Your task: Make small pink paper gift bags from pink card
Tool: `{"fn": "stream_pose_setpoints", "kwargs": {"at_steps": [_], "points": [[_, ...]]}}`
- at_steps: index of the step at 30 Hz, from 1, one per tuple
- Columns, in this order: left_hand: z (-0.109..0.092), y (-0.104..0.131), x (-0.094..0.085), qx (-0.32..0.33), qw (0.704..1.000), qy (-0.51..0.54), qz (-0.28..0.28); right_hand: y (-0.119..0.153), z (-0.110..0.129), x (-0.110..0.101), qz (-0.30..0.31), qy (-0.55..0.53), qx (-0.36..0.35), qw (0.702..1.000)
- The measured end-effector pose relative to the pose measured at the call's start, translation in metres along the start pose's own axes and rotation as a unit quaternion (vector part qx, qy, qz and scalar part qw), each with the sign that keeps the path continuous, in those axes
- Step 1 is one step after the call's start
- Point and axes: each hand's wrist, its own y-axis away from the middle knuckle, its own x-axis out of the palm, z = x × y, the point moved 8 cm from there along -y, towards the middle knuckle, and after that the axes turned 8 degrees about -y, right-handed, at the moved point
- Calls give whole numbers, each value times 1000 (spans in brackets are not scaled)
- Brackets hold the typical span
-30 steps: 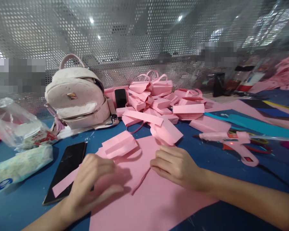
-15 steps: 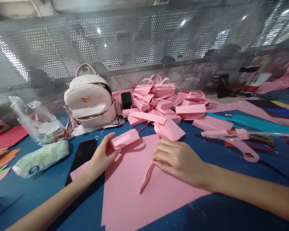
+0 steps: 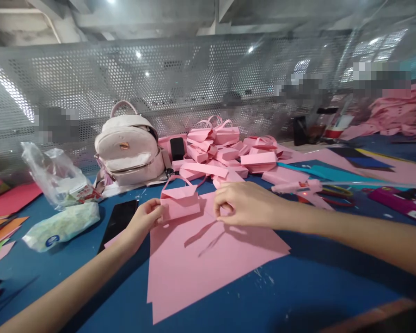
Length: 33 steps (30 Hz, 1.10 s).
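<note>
My left hand point(image 3: 146, 221) pinches the left edge of a small folded pink paper bag point(image 3: 180, 203), which stands upright with its thin handle loop at the top. To its right, my right hand point(image 3: 241, 206) holds a thin pink paper strip point(image 3: 198, 236) between curled thumb and fingers; the strip hangs down to the left. Both hands are over large pink paper sheets point(image 3: 208, 273) lying on the blue table point(image 3: 298, 286). Behind my right hand is a pile of folded pink paper bags point(image 3: 225, 155).
A white backpack point(image 3: 128, 148) stands behind my left hand. Black phone point(image 3: 118, 222), tissue pack point(image 3: 62, 226) and plastic bag point(image 3: 52, 171) lie left. On the right are a pink glue gun point(image 3: 298, 186), teal strips point(image 3: 329, 173) and a purple item point(image 3: 395, 201).
The pink bag has turned upright, its handle now on top. My right hand has risen slightly with the strip. The view has tilted up and shifted right.
</note>
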Motion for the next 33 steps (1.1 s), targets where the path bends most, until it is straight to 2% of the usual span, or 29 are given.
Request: {"fn": "stream_pose_setpoints", "kwargs": {"at_steps": [4,9,21,33], "points": [[-2,5,10,-6,998,60,21,-16,-8,4,118,-61,57,989],[-3,13,22,-14,993,113,43,-42,-16,12,182,-98,57,977],[4,17,28,-44,978,196,50,-61,-27,31,214,-125,58,967],[5,17,26,-40,968,244,37,-44,-15,25,246,-121,52,960]]}}
